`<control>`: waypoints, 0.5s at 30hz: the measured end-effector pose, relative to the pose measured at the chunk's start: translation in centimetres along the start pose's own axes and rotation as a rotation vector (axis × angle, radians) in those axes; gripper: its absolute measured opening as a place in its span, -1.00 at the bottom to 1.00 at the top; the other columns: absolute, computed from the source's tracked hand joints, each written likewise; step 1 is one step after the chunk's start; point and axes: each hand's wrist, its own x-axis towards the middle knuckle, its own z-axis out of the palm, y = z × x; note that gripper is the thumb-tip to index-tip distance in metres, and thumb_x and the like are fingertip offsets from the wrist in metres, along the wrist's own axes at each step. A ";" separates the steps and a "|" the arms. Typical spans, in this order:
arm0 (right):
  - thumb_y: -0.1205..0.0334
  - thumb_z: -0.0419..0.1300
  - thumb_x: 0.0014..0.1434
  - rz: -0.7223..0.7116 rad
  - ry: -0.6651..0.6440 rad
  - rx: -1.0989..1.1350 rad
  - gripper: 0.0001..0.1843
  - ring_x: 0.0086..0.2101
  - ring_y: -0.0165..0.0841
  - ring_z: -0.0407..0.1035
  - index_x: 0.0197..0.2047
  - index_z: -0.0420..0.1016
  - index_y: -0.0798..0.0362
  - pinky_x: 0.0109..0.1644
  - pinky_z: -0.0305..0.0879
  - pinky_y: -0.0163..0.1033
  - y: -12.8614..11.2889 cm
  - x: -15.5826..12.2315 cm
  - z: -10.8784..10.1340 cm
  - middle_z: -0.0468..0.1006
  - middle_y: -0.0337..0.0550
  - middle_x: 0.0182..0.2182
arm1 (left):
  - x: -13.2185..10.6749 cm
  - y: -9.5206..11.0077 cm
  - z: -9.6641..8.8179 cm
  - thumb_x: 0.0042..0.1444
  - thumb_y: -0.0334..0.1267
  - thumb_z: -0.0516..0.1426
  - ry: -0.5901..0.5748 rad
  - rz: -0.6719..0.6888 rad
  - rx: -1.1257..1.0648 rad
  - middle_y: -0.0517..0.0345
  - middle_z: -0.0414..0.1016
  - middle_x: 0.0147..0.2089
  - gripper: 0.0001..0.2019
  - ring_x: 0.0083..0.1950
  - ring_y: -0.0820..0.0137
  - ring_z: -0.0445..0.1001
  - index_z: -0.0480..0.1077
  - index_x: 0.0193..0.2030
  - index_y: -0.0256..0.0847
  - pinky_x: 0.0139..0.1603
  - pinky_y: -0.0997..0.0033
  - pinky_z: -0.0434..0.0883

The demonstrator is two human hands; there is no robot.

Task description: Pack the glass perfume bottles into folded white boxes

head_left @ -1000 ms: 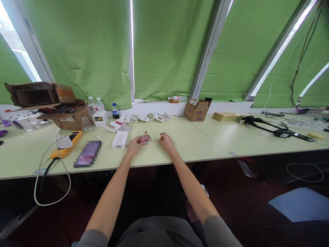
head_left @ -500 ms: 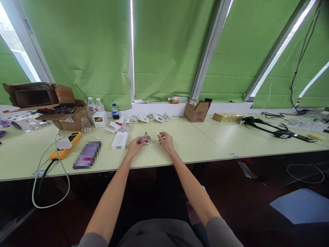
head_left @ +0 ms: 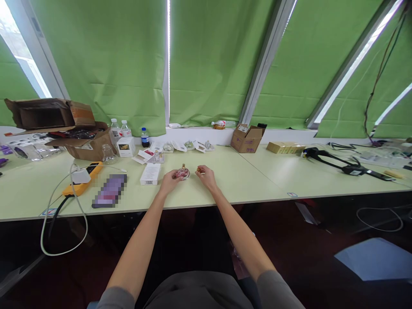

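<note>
My left hand (head_left: 169,182) is curled round a small pink glass bottle (head_left: 182,173) with a gold neck, which stands on the pale green table (head_left: 251,176). My right hand (head_left: 206,176) is just to the bottle's right, its fingers pinched on a small gold cap (head_left: 199,170). The cap sits a short gap away from the bottle's neck. A white carton (head_left: 149,174) lies flat to the left of my left hand.
A blurred phone (head_left: 109,191), a yellow power strip (head_left: 80,179) with a white cable, open cardboard boxes (head_left: 80,141), water bottles (head_left: 119,128) and more small bottles (head_left: 188,145) lie left and behind. A brown box (head_left: 246,137), gold boxes (head_left: 285,147) and black gear (head_left: 341,162) are right.
My right hand has moved slightly left with the gold cap, closer to the pink bottle. My left hand has stayed on the bottle.
</note>
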 end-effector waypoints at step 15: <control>0.15 0.19 0.08 -0.129 0.080 0.178 -0.64 -0.26 -0.35 0.47 -0.05 0.43 0.07 -0.14 0.42 -0.22 -5.8 1.1 0.1 0.58 -0.12 -0.24 | -0.4 0.9 -0.2 -0.04 -0.13 0.21 0.034 0.008 0.034 0.05 0.57 -0.21 -0.67 -0.23 0.29 0.50 0.48 -0.12 -0.20 -0.20 0.34 0.39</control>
